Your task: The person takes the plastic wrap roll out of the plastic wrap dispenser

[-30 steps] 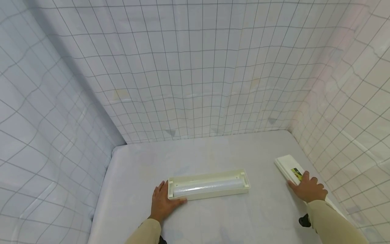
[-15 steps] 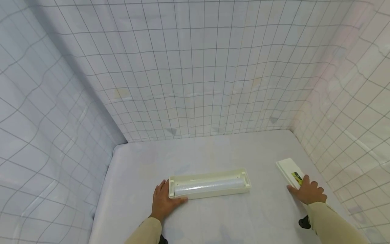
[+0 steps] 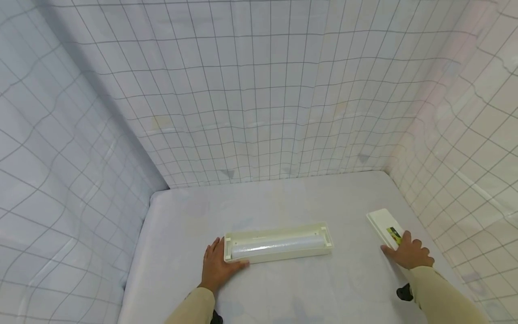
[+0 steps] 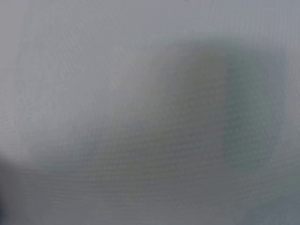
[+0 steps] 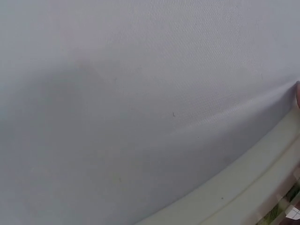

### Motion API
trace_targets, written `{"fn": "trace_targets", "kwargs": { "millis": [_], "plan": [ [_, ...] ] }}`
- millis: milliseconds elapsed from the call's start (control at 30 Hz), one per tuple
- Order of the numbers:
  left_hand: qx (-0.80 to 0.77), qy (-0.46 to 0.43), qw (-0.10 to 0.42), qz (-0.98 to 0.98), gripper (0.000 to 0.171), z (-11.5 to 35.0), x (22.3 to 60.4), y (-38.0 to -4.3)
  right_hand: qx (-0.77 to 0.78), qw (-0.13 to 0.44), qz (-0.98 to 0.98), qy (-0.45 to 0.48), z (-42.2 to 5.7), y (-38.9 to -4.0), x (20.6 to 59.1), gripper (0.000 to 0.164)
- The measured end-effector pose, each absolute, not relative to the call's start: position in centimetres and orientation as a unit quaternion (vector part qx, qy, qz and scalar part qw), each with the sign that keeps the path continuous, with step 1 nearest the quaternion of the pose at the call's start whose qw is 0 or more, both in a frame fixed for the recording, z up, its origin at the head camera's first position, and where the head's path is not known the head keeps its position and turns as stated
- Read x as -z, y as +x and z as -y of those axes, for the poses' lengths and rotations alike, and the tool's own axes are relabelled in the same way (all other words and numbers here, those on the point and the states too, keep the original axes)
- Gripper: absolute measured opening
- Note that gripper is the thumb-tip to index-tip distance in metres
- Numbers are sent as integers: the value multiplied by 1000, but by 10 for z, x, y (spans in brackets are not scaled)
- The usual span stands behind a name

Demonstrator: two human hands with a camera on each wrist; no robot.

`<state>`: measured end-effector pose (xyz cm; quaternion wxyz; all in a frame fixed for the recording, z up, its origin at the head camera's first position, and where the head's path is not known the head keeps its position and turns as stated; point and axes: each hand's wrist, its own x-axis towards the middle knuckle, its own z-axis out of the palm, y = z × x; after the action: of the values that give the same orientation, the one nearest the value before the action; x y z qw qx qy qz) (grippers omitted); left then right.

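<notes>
A long cream-white box (image 3: pixel 283 258) lies lengthwise on the table, its top side open. Inside it is a roll of clear cling film (image 3: pixel 279 245). My left hand (image 3: pixel 216 268) holds the box's left end, thumb along the near side and fingers beside the end. At the right, my right hand (image 3: pixel 410 254) grips a long white lid (image 3: pixel 382 221), thumb at its left edge and fingers over the top by a yellow-green label (image 3: pixel 394 235). The right wrist view catches the lid's curved-looking edge (image 5: pixel 234 192) and one fingertip (image 5: pixel 298 96). Blurred pale cloth fills the left wrist view.
A pale cloth covers the table (image 3: pixel 283 292). White grid-patterned sheets hang as a back wall (image 3: pixel 259 90), a left wall (image 3: pixel 69 180) and a right wall (image 3: pixel 477 148). My right hand is near the right wall.
The lid has turned slightly under my right hand, and its stretch beyond the wrist is now hidden. My left hand and the box stay in place.
</notes>
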<state>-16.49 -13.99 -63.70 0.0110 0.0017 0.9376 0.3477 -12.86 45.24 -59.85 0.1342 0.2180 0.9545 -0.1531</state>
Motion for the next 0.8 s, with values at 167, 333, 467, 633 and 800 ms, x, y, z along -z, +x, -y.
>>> {"fn": "trace_targets", "kwargs": {
  "millis": [167,333,467,633,800],
  "plan": [
    [-346,5,14,-938,120,140,639,-166,147,128,-960,203,-453,-130,594,122],
    [-345,8,10,-938,116,141,640,-167,134,104,-967,189,-451,-136,592,124],
    [-349,10,5,-937,114,140,639,-166,129,98,-971,176,-447,-143,586,124],
    [-353,11,1,-936,113,141,641,-166,121,73,-980,142,-440,-151,582,121],
    [-351,17,-12,-936,113,141,642,-166,110,54,-987,108,-423,-161,571,121]
  ]
}}
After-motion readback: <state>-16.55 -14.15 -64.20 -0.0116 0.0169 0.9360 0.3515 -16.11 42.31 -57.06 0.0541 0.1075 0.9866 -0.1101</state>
